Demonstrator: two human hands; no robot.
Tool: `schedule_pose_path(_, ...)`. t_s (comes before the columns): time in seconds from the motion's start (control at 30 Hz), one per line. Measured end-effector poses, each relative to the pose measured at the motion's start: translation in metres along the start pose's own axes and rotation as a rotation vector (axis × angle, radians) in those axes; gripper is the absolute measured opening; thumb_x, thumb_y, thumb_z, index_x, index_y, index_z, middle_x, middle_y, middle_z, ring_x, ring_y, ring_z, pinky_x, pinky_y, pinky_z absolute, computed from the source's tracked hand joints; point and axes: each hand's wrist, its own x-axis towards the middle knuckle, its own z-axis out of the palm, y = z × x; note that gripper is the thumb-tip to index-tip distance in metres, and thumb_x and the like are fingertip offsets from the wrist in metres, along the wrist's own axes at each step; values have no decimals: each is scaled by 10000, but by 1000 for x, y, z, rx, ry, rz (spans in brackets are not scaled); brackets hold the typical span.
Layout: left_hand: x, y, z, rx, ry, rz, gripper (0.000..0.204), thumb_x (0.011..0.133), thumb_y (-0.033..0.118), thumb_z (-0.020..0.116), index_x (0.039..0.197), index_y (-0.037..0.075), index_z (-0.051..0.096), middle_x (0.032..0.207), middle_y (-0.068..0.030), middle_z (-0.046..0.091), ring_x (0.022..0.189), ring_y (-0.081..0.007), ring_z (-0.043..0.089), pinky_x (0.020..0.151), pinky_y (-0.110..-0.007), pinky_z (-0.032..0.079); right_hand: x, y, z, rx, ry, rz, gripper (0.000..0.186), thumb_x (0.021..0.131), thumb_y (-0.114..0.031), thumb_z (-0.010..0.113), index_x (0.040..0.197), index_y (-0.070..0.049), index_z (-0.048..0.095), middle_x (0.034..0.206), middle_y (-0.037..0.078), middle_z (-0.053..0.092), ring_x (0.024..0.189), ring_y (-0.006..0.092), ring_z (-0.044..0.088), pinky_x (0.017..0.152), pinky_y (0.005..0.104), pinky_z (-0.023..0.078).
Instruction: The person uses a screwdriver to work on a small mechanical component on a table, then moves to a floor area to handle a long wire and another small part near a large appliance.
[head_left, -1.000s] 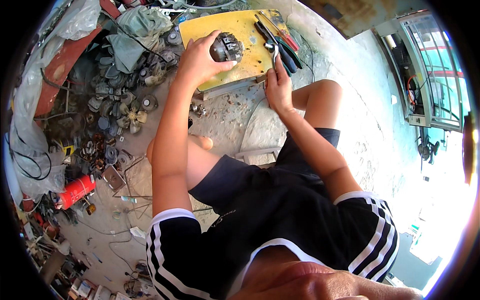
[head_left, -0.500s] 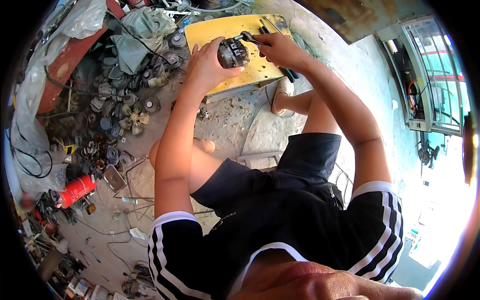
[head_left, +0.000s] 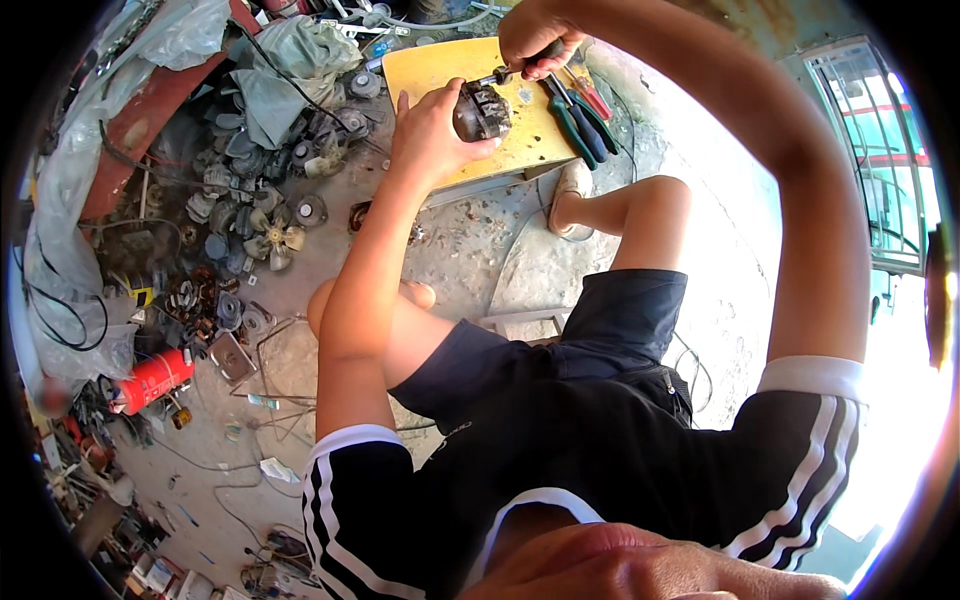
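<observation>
On a yellow-topped low table (head_left: 430, 65), a dark, round electric motor (head_left: 482, 112) is gripped from its left side by my left hand (head_left: 435, 140), fingers over the top and thumb along the near side. My right hand (head_left: 545, 42) is closed round the dark handle of a ratchet wrench (head_left: 502, 74), its elbow raised high. The wrench's shiny metal end meets the far end of the motor; the exact point of contact is too small to make out. Beside the motor lie pliers with green-and-black handles (head_left: 580, 132) and a red-handled tool (head_left: 592, 97).
Motor parts and a fan blade (head_left: 273, 238) are heaped on the floor to the left, beside plastic sheeting (head_left: 65, 250). A red cylinder (head_left: 155, 380) lies lower left. Cables (head_left: 240, 490) trail over the concrete. A barred window (head_left: 880, 150) stands at the right.
My right hand has swung the wrench handle up and away from me, lifting the elbow outward and uncovering the pliers. My left hand still holds the motor, which appears slightly farther right.
</observation>
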Motion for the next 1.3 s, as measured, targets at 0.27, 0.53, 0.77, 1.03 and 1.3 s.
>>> schedule_pose_path(0.27,-8,4,21,17,215,-9,926,582,473,847,1282,-15,487,1139,-191,637,1086,-300,608,1116,-529,283,-57,-13,65,-12,271,-114,171,814,-31,426,719,9,563,626,65,563,443,140,464,390,272,366)
schedule_pose_path(0.53,-7,6,22,-92,229,-16,881,576,430,854,1259,1,501,1088,-189,646,1008,-324,627,998,-453,427,-34,38,107,-303,684,-328,411,830,-46,438,1204,-13,607,924,284,657,889,428,647,810,477,506)
schedule_pose_path(0.77,-5,9,22,-87,222,-35,858,575,426,853,1259,38,510,1089,-178,647,1041,-327,612,893,-430,502,-36,47,129,-85,815,-325,345,775,-55,522,1095,19,624,928,268,666,906,415,653,809,466,516)
schedule_pose_path(1.03,-3,-10,15,-273,213,-244,905,579,506,847,1270,32,507,1082,-197,650,1004,-330,645,835,-412,524,19,37,164,61,1116,-524,554,883,-117,538,1421,-90,409,1011,237,645,943,401,633,814,461,500)
schedule_pose_path(1.3,-7,6,26,-55,338,23,846,579,396,865,1256,39,505,1058,-159,656,985,-335,621,865,-428,507,38,80,182,530,1130,-592,448,961,-150,486,1407,-116,463,1008,232,645,900,377,639,819,411,497)
